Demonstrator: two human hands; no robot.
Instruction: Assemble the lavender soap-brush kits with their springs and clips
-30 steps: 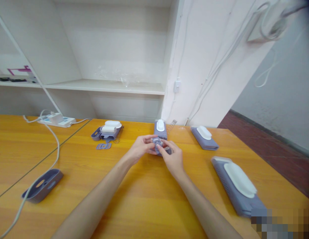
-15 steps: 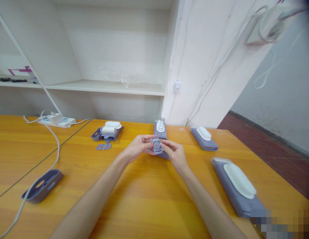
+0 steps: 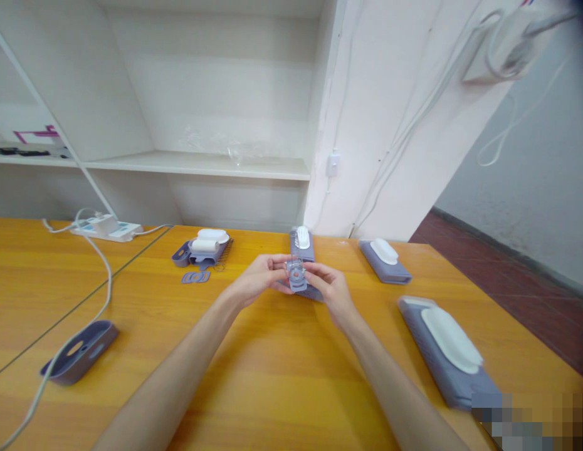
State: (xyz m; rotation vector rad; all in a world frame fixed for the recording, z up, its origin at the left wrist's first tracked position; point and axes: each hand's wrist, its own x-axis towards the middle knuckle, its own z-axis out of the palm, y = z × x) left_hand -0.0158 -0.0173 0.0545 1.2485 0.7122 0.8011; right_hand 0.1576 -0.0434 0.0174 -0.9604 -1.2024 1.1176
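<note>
Between my hands, at the middle of the table, is a small clear and grey plastic part (image 3: 297,276) with a round centre. My left hand (image 3: 263,277) grips its left side, and my right hand (image 3: 333,289) pinches its right side. A thin wire coil at its top is faint against what lies behind. Just beyond stands a grey-purple case (image 3: 301,243) with a white oval piece on it. Below the fingers, another grey-purple piece (image 3: 314,294) shows only in part.
Left of my hands lie grey-purple and white parts (image 3: 207,245), a wire spring and a flat grey cutout (image 3: 195,277). A hollow grey shell (image 3: 79,352) lies near left, crossed by a white cable. More cases (image 3: 385,262) lie right. A power strip (image 3: 106,227) sits at the back.
The wire coil stood tall above the plastic part before; now it hardly shows above it. Both hands keep nearly the same place and hold.
</note>
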